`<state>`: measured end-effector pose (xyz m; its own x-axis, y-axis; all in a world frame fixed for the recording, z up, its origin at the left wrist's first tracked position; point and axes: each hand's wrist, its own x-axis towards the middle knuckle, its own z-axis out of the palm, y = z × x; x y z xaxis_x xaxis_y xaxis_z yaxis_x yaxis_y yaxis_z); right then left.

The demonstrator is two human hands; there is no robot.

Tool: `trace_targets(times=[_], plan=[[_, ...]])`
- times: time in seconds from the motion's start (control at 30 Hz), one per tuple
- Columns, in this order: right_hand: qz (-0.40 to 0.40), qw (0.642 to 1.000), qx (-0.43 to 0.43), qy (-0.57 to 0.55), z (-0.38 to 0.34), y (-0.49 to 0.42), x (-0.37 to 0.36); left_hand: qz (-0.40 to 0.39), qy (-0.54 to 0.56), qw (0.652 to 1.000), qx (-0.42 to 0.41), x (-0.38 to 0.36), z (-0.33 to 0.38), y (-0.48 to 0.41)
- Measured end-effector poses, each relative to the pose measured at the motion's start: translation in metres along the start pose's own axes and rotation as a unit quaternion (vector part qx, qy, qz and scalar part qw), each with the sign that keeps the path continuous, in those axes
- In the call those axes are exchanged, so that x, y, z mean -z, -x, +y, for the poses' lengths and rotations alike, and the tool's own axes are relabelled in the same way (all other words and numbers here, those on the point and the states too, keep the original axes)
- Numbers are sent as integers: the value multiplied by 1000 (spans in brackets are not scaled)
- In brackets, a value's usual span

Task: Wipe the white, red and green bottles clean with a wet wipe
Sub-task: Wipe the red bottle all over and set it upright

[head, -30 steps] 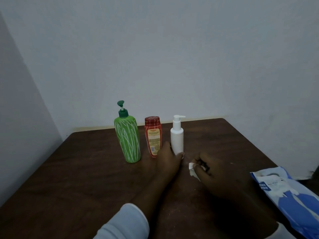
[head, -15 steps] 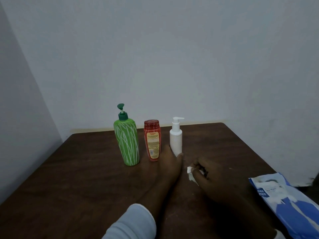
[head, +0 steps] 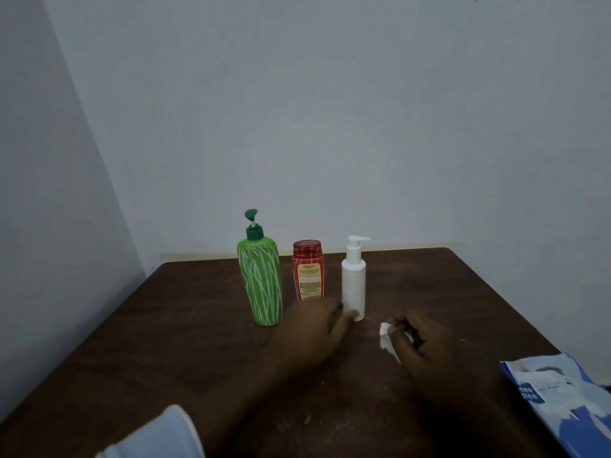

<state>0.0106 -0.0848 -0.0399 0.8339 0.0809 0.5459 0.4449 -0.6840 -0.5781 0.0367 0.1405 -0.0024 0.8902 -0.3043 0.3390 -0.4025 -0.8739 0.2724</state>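
— Fingers of the left hand (head: 315,330): how do they lie?
— They are blurred. They reach forward over the table (head: 165,342) and the tips touch the foot of the white bottle (head: 353,279). Whether they curl round it, I cannot tell.
— And the right hand (head: 429,345)?
— Its fingers (head: 398,335) are curled and pinch a crumpled wet wipe (head: 386,338), which sticks out on the thumb side. The wipe is near the white bottle, to its right and apart from it.
— Where do the bottles stand?
— All three are upright in a row across the middle of the table. From the left, the green bottle (head: 263,285) is the tallest and has a pump on top. The red bottle (head: 308,276) is just beside it with its label facing the camera. Then comes the white bottle, its nozzle pointing right. There are gaps between all three.
— What else?
— A pale sleeve (head: 158,434) shows at the bottom left. A blue-and-white pack of wipes (head: 562,401) lies flat at the table's right edge.
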Motion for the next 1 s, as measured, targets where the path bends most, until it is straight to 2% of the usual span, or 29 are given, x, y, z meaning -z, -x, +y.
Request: trace_targets(times=[0.07, 0.17, 0.37, 0.53, 0.87, 1.0], plan=[[-4, 1000, 10, -9, -2, 0, 1, 55, -117, 986, -105, 32, -15, -15], [-6, 1000, 12, -9, -2, 0, 4, 116, -279, 925, -232, 76, -30, -44], [22, 1000, -2, -16, -3, -1, 2, 30, -440, 868, -229, 111, -30, -71], [25, 999, -11, -27, -2, -2, 2, -33, -464, 852, -239, 111, -27, -86], [10, 1000, -7, -16, -4, -1, 2, -117, -414, 869, -246, 108, -30, -97], [16, 1000, -19, -12, -7, -2, 4, -149, -432, 852, -256, 114, -23, -100]])
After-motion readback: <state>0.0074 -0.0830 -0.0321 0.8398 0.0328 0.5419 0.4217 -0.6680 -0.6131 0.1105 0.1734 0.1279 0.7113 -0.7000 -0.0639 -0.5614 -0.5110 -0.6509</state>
